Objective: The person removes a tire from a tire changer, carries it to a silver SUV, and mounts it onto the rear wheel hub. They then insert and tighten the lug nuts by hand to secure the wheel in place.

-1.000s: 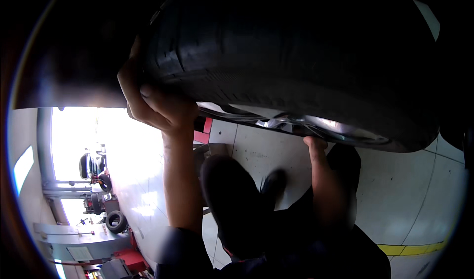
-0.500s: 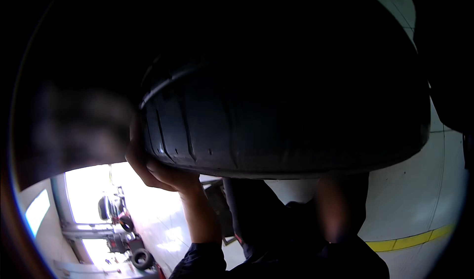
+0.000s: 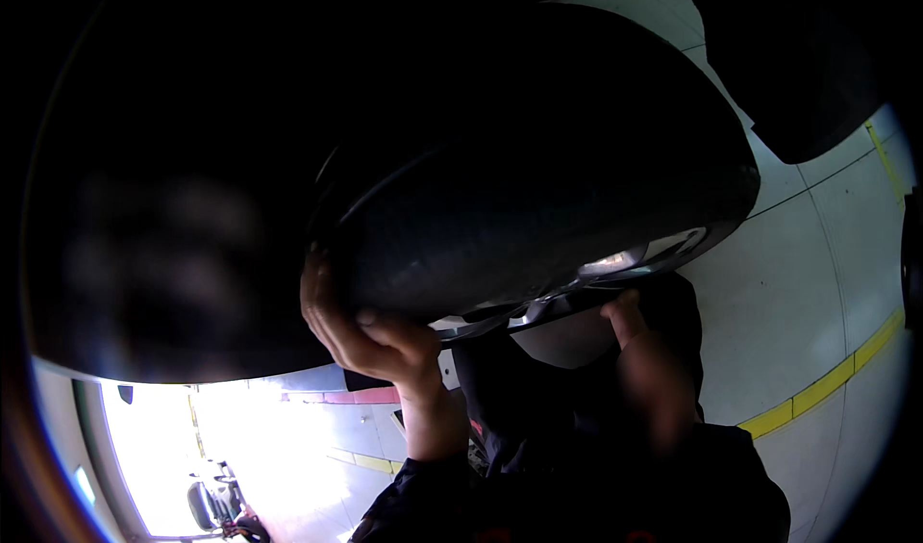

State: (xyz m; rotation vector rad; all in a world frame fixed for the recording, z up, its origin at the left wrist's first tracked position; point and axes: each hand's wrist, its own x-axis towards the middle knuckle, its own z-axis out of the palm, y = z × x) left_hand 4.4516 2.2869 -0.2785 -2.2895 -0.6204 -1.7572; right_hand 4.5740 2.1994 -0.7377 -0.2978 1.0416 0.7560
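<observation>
A car wheel with a black tyre fills the middle of the head view, tilted. Part of its silvery spoked rim shows along the lower side. My left hand is wrapped round the tyre's lower left, fingers on the tread and thumb towards the near sidewall. At the wheel's lower right edge is my right hand, its thumb against the rim side; its other fingers are mostly hidden and the arm behind is blurred. The tyre's upper part is lost in shadow.
A large dark mass hangs close on the left and above, too dark to make out. Pale tiled floor with a yellow line lies to the right. A bright doorway and some equipment stand at lower left.
The wheel has tipped and turned, so its silvery rim now shows below the tyre. Both hands have shifted with it; my right hand has come up to the wheel's lower edge.
</observation>
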